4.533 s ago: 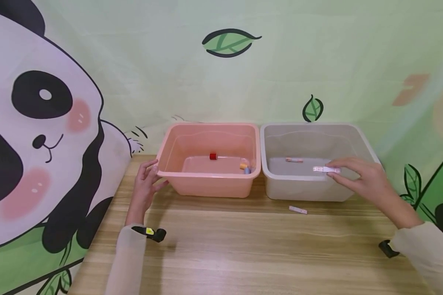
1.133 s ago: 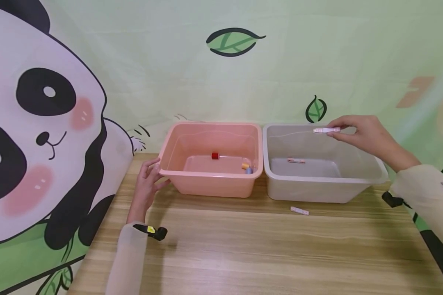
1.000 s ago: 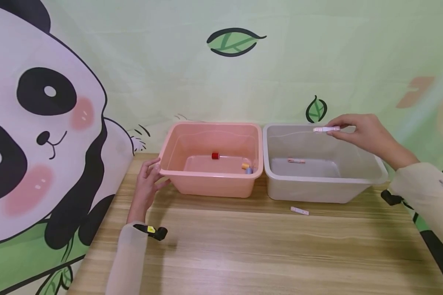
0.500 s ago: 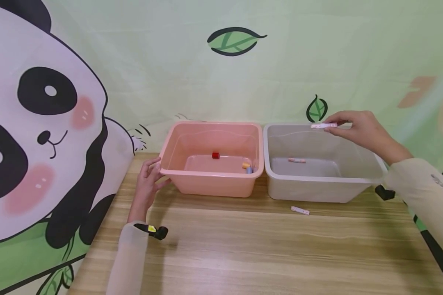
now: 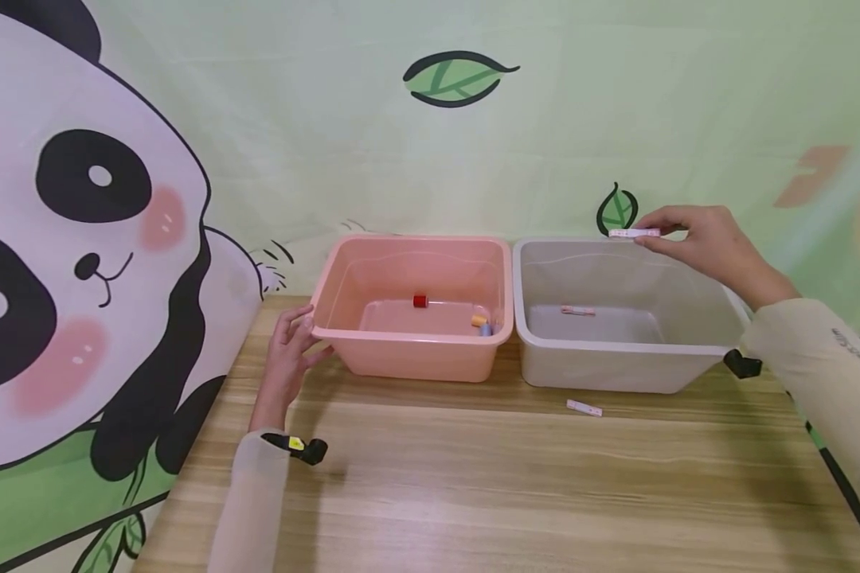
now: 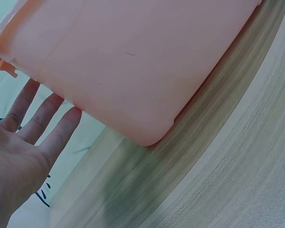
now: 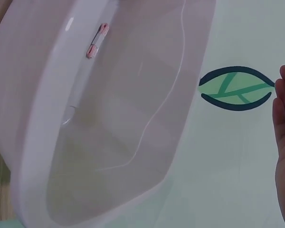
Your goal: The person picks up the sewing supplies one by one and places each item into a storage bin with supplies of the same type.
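Note:
My right hand point(image 5: 709, 239) pinches a small pink-and-white thread skein point(image 5: 632, 233) between thumb and fingertips, above the back rim of the grey bin point(image 5: 595, 369). Another thread skein point(image 5: 577, 311) lies on that bin's floor; the right wrist view shows looped pink ends on this skein point(image 7: 98, 41) and a pale band round its middle. A third thread skein point(image 5: 584, 408) lies on the table before the grey bin. My left hand point(image 5: 284, 358) touches the left side of the pink bin point(image 5: 408, 358), its fingers point(image 6: 61, 128) fairly straight in the left wrist view.
Inside the pink bin are a red spool-like cylinder point(image 5: 420, 302), a yellow one point(image 5: 478, 320) and a blue one point(image 5: 486, 329). Both bins stand side by side on a wooden table point(image 5: 459, 485), against a green wall cloth point(image 5: 315, 143) printed with a panda and leaves.
My right hand, with its thread skein, has risen from the grey bin's front part to above its back rim. It has edged higher over the last second. My left hand stays at the pink bin.

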### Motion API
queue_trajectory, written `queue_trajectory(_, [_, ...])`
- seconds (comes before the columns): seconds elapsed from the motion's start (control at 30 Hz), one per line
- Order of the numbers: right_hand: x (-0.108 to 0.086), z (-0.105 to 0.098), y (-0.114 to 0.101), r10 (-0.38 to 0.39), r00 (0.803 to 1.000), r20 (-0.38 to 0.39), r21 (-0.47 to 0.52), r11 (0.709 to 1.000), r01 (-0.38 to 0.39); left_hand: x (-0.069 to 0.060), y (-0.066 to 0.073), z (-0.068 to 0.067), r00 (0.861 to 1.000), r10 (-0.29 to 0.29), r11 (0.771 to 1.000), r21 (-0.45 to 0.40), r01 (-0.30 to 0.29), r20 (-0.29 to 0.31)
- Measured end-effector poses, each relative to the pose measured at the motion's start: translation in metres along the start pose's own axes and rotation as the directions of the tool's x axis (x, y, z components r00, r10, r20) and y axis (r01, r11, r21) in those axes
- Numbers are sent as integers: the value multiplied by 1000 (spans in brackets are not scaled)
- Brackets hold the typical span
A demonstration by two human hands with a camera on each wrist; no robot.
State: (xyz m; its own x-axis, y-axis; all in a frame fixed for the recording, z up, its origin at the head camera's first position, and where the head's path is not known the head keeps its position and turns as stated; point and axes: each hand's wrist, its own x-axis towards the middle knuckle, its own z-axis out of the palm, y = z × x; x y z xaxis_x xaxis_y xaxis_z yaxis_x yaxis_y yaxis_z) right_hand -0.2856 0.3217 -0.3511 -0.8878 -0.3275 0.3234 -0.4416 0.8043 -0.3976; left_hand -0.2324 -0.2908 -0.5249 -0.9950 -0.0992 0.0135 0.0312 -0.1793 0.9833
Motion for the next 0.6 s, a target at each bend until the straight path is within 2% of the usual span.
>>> queue_trajectory(0.1, [1,1,3,16,1000,17,15,1000,-16,0,0,1,1000,4,1000,-2,-4,-1])
queue_trajectory(0.2, [5,1,5,48,996,69,42,998,-51,0,0,0,1000,4,1000,0,-4,-2])
queue_trajectory(0.4, [13,2,11,121,971,205,68,988,-137,0,1,0,1000,-6,1000,14,6,-6])
queue_trajectory(0.6, [20,3,17,153,961,229,24,986,-162,-1,1,0,1000,-9,1000,16,9,-6])
